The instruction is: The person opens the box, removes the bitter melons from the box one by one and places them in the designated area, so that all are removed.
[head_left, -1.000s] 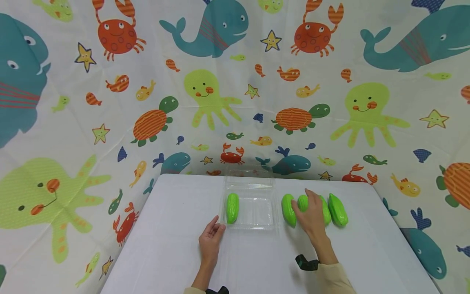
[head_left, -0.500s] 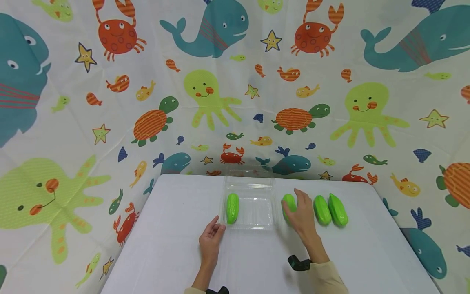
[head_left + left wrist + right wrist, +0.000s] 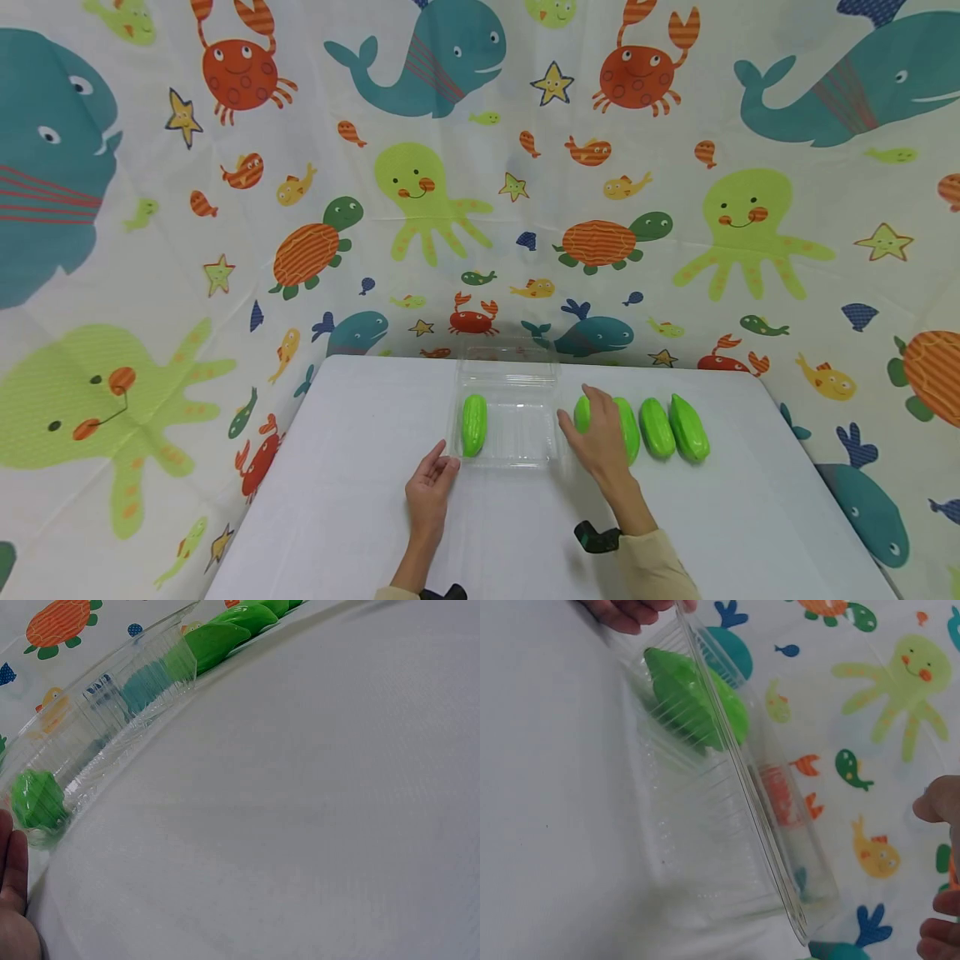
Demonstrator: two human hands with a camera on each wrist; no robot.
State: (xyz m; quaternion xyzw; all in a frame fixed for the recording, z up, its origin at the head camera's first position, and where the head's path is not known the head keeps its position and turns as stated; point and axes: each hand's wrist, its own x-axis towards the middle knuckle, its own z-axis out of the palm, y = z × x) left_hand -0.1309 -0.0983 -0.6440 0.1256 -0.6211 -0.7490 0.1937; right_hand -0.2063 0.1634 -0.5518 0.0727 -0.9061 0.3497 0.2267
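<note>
A clear plastic box (image 3: pixel 517 462) lies with its lid folded back, one green ridged gourd (image 3: pixel 474 426) along its left side. My left hand (image 3: pixel 429 493) is at the box's near left corner, fingers fairly straight; its fingers (image 3: pixel 15 870) show beside the box wall in the left wrist view. Over the leftmost loose gourd (image 3: pixel 582 413) is my right hand (image 3: pixel 600 442), thumb and fingers spread, partly hiding that gourd and its neighbour (image 3: pixel 628 430). The right wrist view shows a gap between the right thumb (image 3: pixel 939 799) and the fingers, with no gourd visible there.
Two more green gourds, one slimmer (image 3: pixel 657 428) and one with a pointed tip (image 3: pixel 689 428), lie further right on the white table (image 3: pixel 360 467). Behind the table hangs a cloth (image 3: pixel 465 275) printed with sea animals.
My right hand has moved left across the row, from over the middle gourds to the leftmost one, uncovering those on the right. My left hand and the box have stayed in place.
</note>
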